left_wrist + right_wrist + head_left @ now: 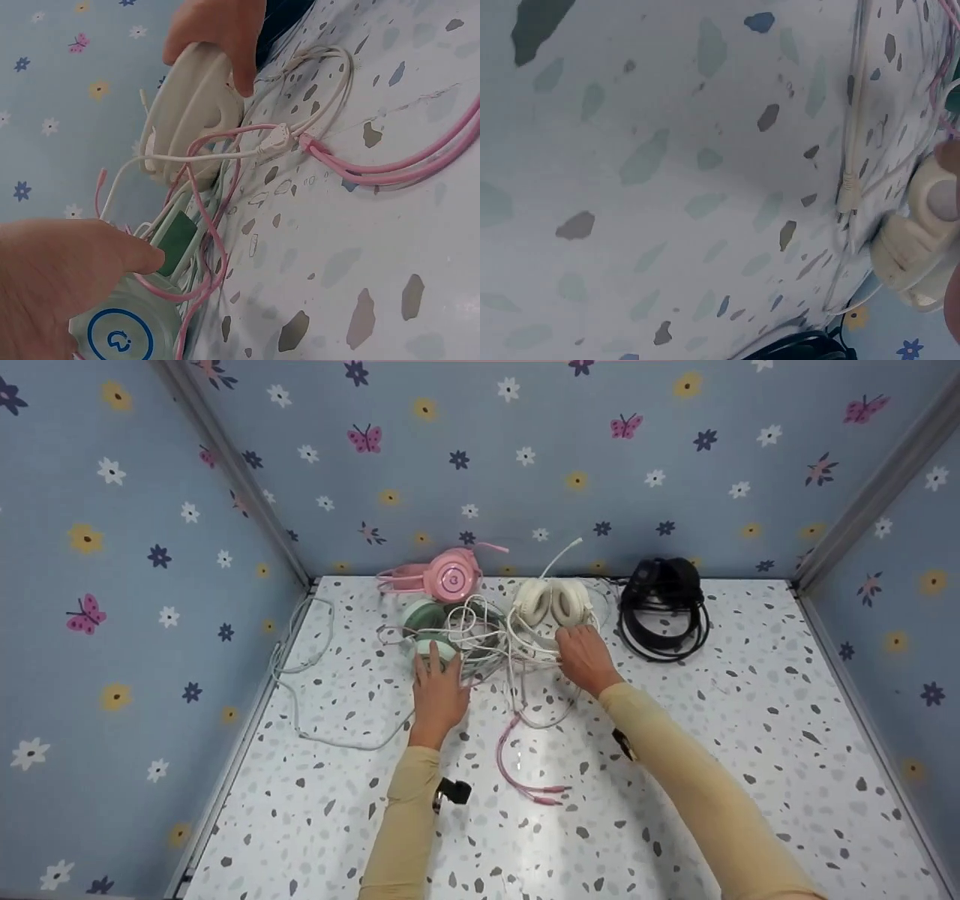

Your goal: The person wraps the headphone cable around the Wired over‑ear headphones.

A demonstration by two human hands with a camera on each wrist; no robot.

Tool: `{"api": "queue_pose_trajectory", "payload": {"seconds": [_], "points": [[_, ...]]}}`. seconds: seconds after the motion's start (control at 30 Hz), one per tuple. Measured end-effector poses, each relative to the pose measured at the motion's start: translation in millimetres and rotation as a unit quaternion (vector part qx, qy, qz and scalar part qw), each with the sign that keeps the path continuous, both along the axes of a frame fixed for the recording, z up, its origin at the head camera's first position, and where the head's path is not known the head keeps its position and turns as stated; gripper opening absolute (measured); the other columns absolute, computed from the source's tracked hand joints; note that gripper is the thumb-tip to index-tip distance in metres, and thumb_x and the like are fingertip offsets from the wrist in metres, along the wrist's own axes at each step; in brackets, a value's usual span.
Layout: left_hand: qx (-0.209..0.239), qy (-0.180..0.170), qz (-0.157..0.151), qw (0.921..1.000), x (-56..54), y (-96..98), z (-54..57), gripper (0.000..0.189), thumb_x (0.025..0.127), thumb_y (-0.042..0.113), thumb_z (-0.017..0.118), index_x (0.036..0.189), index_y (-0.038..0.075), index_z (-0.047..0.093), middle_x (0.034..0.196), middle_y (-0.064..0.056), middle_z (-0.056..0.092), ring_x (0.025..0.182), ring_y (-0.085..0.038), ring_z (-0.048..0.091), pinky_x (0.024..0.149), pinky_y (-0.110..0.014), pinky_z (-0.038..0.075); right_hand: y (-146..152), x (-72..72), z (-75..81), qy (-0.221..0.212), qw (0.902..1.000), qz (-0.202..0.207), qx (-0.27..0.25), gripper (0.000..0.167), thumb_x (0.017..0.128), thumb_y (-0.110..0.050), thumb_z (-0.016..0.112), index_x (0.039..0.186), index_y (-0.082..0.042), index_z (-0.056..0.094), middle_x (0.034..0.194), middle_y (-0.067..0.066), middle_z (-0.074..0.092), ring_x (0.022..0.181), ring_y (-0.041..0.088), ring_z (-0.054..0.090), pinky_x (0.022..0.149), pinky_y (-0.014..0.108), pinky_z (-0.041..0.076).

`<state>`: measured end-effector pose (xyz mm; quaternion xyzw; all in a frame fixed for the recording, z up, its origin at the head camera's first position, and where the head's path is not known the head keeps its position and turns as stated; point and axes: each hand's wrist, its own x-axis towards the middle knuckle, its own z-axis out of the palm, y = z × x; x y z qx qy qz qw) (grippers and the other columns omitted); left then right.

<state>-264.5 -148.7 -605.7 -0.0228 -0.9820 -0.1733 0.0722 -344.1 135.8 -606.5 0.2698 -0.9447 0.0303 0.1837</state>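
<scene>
The cream headphones (566, 601) stand at the back middle, and my right hand (586, 660) grips their near side, its thumb on one side in the left wrist view. My left hand (439, 697) rests on an ear cup of the green headphones (422, 616), fingers straight and spread across the cup. A round blue mark shows on that ear cup (120, 337) below my left thumb. White cables (480, 634) lie tangled over the green headphones, between my hands. A pink cable (217, 259) crosses the white one and runs over the cream headphones.
Pink headphones (454, 575) sit behind the green pair against the flowered wall (517, 480). Black headphones (660, 607) with coiled cable stand at the right. Two pink plugs (551, 795) lie on the speckled table (712, 810); a pale cable (296, 709) loops out to the left.
</scene>
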Motion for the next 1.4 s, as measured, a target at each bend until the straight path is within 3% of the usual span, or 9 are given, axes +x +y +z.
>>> {"api": "queue_pose_trajectory", "payload": {"seconds": [0.2, 0.33, 0.53, 0.73, 0.83, 0.97, 1.1, 1.23, 1.4], "points": [[0.057, 0.023, -0.015, 0.998, 11.7, -0.5, -1.4, 0.057, 0.089, 0.022, 0.071, 0.141, 0.012, 0.05, 0.156, -0.027, 0.011, 0.14, -0.053, 0.004, 0.105, -0.065, 0.022, 18.9, 12.6, 22.0, 0.084, 0.9899, 0.035, -0.109, 0.028, 0.068, 0.01, 0.07, 0.082, 0.0, 0.048, 0.075, 0.016, 0.051, 0.072, 0.039, 0.053, 0.071, 0.049, 0.043], [0.104, 0.001, -0.03, 0.9941, 27.7, -0.3, 0.1, 0.056, 0.091, 0.023, 0.068, 0.141, 0.009, 0.049, 0.155, -0.027, 0.013, 0.14, -0.053, 0.005, 0.104, -0.066, 0.022, 37.7, 26.1, 36.3, 0.118, 0.9751, 0.064, -0.176, 0.042, 0.058, 0.01, 0.077, 0.084, -0.001, 0.045, 0.078, 0.015, 0.049, 0.07, 0.037, 0.048, 0.068, 0.048, 0.041], [0.156, 0.011, -0.053, 0.9863, 53.6, -0.2, 2.3, 0.042, 0.091, 0.019, 0.067, 0.131, 0.007, 0.057, 0.152, -0.027, 0.022, 0.138, -0.052, 0.017, 0.103, -0.064, 0.028, 53.1, 53.1, 58.1, 0.157, 0.9501, 0.119, -0.242, 0.038, 0.062, 0.004, 0.077, 0.085, -0.001, 0.047, 0.076, 0.012, 0.045, 0.066, 0.032, 0.044, 0.061, 0.043, 0.038], [0.222, -0.015, -0.113, 0.9683, 76.1, 13.4, 0.6, 0.033, 0.096, 0.018, 0.062, 0.126, 0.006, 0.058, 0.147, -0.025, 0.031, 0.134, -0.042, 0.033, 0.103, -0.055, 0.034, 59.0, 82.3, 89.4, 0.178, 0.9182, 0.115, -0.335, 0.024, 0.067, -0.004, 0.067, 0.083, 0.0, 0.049, 0.07, 0.01, 0.047, 0.057, 0.027, 0.045, 0.052, 0.043, 0.039], [0.252, -0.038, -0.143, 0.9564, 82.9, 22.5, -1.0, 0.03, 0.098, 0.02, 0.058, 0.125, 0.006, 0.058, 0.145, -0.023, 0.034, 0.131, -0.039, 0.04, 0.101, -0.052, 0.038, 62.8, 93.4, 102.6, 0.171, 0.912, 0.095, -0.361, 0.016, 0.073, -0.007, 0.06, 0.084, -0.001, 0.051, 0.074, 0.01, 0.047, 0.059, 0.025, 0.044, 0.052, 0.042, 0.039], [0.272, -0.062, -0.173, 0.9444, 90.9, 33.8, -2.1, 0.028, 0.1, 0.022, 0.054, 0.123, 0.005, 0.06, 0.141, -0.023, 0.04, 0.128, -0.037, 0.043, 0.102, -0.059, 0.033, 65.9, 107.1, 112.3, 0.156, 0.9208, 0.084, -0.347, 0.021, 0.083, -0.005, 0.051, 0.103, 0.001, 0.059, 0.092, 0.014, 0.056, 0.071, 0.026, 0.053, 0.06, 0.042, 0.046], [0.276, -0.071, -0.191, 0.9394, 97.9, 41.5, -1.7, 0.025, 0.101, 0.021, 0.054, 0.119, 0.006, 0.062, 0.133, -0.017, 0.048, 0.126, -0.031, 0.047, 0.104, -0.06, 0.029, 64.9, 118.0, 114.8, 0.131, 0.9444, 0.094, -0.287, 0.045, 0.079, 0.011, 0.048, 0.122, 0.0, 0.059, 0.106, 0.015, 0.06, 0.09, 0.031, 0.061, 0.076, 0.044, 0.051], [0.276, -0.065, -0.199, 0.9382, 101.6, 43.9, 0.1, 0.02, 0.1, 0.016, 0.055, 0.116, 0.008, 0.063, 0.124, -0.009, 0.055, 0.119, -0.026, 0.052, 0.099, -0.046, 0.041, 61.6, 120.5, 115.3, 0.08, 0.9645, 0.07, -0.241, 0.053, 0.064, 0.025, 0.048, 0.112, 0.003, 0.057, 0.103, 0.016, 0.056, 0.095, 0.034, 0.057, 0.081, 0.043, 0.049], [0.274, -0.066, -0.202, 0.9381, 105.2, 41.4, 1.4, 0.019, 0.1, 0.014, 0.054, 0.116, 0.008, 0.062, 0.12, -0.007, 0.057, 0.112, -0.029, 0.054, 0.093, -0.046, 0.044, 61.2, 120.3, 113.5, 0.063, 0.9721, 0.015, -0.225, 0.048, 0.055, 0.018, 0.065, 0.098, 0.001, 0.051, 0.087, 0.013, 0.048, 0.075, 0.033, 0.049, 0.068, 0.046, 0.043]]}}
